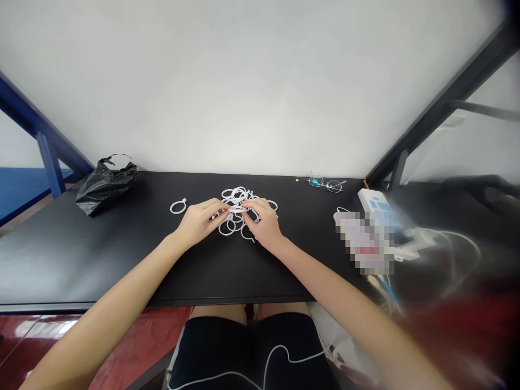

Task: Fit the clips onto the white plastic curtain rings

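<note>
Between my two hands is a thin white ring (238, 209), seen almost edge-on. My left hand (202, 219) pinches its left side with thumb and fingers. On its right side, my right hand (263, 221) is closed the same way. Below and around the fingertips lies a loose pile of white rings (226, 226) on the black table (211, 273); some show a gap or a small knob, and part of the pile is hidden by my hands. A single white ring (177, 207) with a small knob lies apart, left of my left hand.
A crumpled black plastic bag (108, 187) sits at the back left. Eyeglasses (326, 184) lie near the wall at the back right. Further right are a blurred-out phone-like object (363, 242), a white box (376, 208) and white cables (459, 235).
</note>
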Demonstrator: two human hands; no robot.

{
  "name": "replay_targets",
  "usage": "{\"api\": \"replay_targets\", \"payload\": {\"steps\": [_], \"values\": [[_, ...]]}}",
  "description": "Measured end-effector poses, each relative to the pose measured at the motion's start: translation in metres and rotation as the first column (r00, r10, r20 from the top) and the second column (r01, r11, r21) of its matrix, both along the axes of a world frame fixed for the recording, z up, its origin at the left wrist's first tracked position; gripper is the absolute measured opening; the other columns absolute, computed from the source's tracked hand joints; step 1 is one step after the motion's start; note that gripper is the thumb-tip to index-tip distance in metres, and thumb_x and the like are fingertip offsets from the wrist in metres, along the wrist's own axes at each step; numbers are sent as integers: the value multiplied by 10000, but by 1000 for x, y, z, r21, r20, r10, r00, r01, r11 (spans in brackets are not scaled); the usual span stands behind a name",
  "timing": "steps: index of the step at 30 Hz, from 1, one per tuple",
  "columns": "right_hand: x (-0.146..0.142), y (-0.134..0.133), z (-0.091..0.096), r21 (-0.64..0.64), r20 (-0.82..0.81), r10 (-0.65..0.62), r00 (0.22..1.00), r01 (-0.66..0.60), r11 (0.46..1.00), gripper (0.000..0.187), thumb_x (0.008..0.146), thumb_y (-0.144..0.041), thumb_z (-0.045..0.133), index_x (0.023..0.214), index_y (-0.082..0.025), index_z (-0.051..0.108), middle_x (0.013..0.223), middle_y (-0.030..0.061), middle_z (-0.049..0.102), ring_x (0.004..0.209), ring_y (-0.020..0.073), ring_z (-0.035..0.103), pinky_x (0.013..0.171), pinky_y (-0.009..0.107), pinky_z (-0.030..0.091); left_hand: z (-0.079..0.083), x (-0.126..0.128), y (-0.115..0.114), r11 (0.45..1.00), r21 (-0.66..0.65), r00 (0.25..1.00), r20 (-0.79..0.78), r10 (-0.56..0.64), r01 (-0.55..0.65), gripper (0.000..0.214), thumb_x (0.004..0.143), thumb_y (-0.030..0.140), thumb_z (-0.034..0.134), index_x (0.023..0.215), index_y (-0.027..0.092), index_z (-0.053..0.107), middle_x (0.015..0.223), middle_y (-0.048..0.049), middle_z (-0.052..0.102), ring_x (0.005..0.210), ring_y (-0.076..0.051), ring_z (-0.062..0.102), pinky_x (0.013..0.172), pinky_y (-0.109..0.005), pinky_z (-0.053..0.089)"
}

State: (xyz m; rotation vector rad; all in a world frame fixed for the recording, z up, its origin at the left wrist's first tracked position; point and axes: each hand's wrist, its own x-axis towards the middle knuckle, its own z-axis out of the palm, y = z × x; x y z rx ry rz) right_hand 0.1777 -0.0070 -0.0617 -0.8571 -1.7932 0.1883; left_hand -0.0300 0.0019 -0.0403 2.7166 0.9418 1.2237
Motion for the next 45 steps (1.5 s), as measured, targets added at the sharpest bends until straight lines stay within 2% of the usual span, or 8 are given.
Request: {"api": "replay_targets", "payload": {"steps": [10, 14, 18, 21, 24, 31, 38, 45], "values": [[0, -1, 0, -27, -26, -33, 999, 32, 999, 119, 890, -182, 597, 954, -212, 693, 924, 50, 733, 876, 192, 660, 818, 361, 550, 1, 1, -1, 998, 58, 999, 41, 21, -24, 89, 931, 193, 572, 980, 160, 639, 878, -53, 697, 697, -113, 623, 604, -215, 490], [-1, -2, 2, -22, -69, 19, 997, -21, 1000, 116, 903, -209, 603, 955, -201, 707, 857, 40, 721, 744, 156, 650, 760, 324, 554, 1, 1, -1, 997, 62, 997, 65, 47, -51, 107, 923, 211, 589, 999, 159, 642, 868, -49, 685, 690, -107, 627, 602, -207, 518], [-1, -3, 1, -48, -98, 75, 992, -80, 996, 143, 916, -236, 594, 984, -190, 711, 843, 41, 697, 628, 119, 602, 629, 271, 535, 1, 2, -2, 995, 34, 993, 76, 86, -89, 286, 925, 278, 597, 1194, 178, 594, 925, -48, 687, 689, -103, 643, 626, -215, 550], [-1, -4, 1, -75, -106, 61, 993, -69, 995, 166, 925, -263, 586, 990, -186, 718, 833, 44, 689, 606, 111, 587, 584, 254, 518, 0, 4, -4, 999, 25, 999, 27, 48, -48, 449, 906, 326, 631, 1321, 199, 516, 974, -51, 683, 726, -108, 652, 648, -219, 555], [-1, -5, 1, -95, -94, 37, 995, -46, 994, 183, 932, -283, 577, 985, -187, 723, 809, 42, 689, 599, 111, 582, 582, 252, 513, -1, 6, -5, 999, 53, 1000, -4, -8, 8, 432, 904, 307, 638, 1308, 210, 521, 1034, -61, 672, 738, -99, 641, 654, -207, 544], [-1, -5, 3, -87, -69, 33, 997, -39, 995, 189, 933, -294, 568, 977, -192, 722, 782, 35, 688, 584, 117, 579, 589, 271, 509, -2, 5, -3, 998, 41, 999, -14, 53, -52, 391, 909, 343, 628, 1260, 190, 546, 882, -33, 646, 663, -101, 598, 604, -208, 508], [-1, -5, 1, -99, -40, 53, 998, -57, 994, 191, 942, -312, 560, 955, -200, 714, 771, 25, 682, 580, 115, 570, 600, 271, 514, 1, 7, -6, 1000, 19, 1000, -10, 8, -8, 408, 905, 372, 630, 1259, 189, 543, 931, -53, 647, 673, -107, 595, 619, -218, 512], [-1, -8, 5, -88, -92, 114, 989, -122, 989, 194, 898, -291, 613, 1045, -182, 677, 873, 42, 688, 522, 85, 548, 570, 256, 526, 2, 4, -5, 998, -19, 999, -5, 54, -54, 387, 911, 393, 620, 1230, 187, 544, 952, -48, 636, 645, -94, 578, 589, -201, 487]]}}
